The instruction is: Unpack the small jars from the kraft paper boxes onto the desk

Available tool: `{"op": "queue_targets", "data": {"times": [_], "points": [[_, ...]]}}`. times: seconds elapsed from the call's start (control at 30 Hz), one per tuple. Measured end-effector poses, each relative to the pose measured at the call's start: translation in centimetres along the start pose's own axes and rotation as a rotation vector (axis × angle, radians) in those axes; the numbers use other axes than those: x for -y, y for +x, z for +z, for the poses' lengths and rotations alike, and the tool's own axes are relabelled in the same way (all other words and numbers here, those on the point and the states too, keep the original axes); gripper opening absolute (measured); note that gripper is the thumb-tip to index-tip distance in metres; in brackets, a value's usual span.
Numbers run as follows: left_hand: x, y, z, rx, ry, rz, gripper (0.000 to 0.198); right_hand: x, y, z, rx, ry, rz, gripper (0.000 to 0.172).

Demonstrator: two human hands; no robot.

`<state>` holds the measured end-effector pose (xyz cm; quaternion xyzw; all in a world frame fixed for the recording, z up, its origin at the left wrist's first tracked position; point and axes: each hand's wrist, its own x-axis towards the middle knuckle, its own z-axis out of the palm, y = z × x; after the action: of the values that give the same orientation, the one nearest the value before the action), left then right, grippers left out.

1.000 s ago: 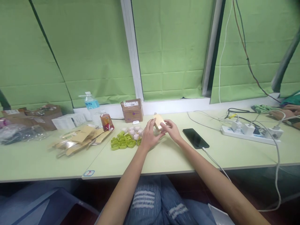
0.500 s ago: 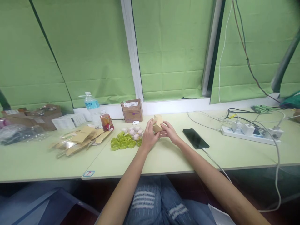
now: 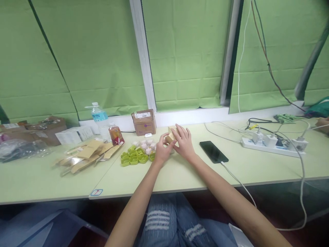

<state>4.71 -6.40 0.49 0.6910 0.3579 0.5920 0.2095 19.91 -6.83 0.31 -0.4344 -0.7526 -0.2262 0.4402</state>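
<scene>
A small kraft cardboard box (image 3: 170, 138) is held above the table in front of me, partly covered by fingers. My left hand (image 3: 163, 151) grips it from the left, thumb on the near side. From the right, my right hand (image 3: 185, 143) is closed around its other side, with the fingers reaching over the top. Just left of my hands lie several green flower-like cups (image 3: 134, 159). Behind those is a cluster of small pale pink pieces (image 3: 148, 148), too small to identify exactly.
A black phone (image 3: 214, 152) with a cable lies right of my hands, and a white power strip (image 3: 272, 148) beyond it. Left are flat kraft packages (image 3: 89, 151), a tea-coloured bottle (image 3: 115, 134) and a water bottle (image 3: 99, 118). A brown carton (image 3: 144, 124) stands behind.
My right hand has shifted up and over the small box, its fingers now on the top. The box has tilted between my hands. The view has moved slightly.
</scene>
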Motion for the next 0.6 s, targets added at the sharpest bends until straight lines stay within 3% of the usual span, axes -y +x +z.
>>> {"op": "queue_targets", "data": {"times": [0.1,0.23,0.4,0.6], "points": [[0.2,0.0,0.2,0.086,0.001,0.013,0.052,-0.7,-0.1,0.1,0.012,0.014,-0.019,0.07],[0.6,0.2,-0.4,0.07,0.127,0.178,0.041,-2.1,-0.3,-0.4,0.046,0.095,0.018,0.074],[0.4,0.3,-1.3,0.149,0.452,0.525,0.052,-2.7,-0.2,-1.2,0.084,0.163,0.02,0.061],[-0.2,0.3,-1.3,0.301,0.508,0.648,0.056,-3.2,-0.3,-1.2,0.21,0.233,0.007,0.051]]}}
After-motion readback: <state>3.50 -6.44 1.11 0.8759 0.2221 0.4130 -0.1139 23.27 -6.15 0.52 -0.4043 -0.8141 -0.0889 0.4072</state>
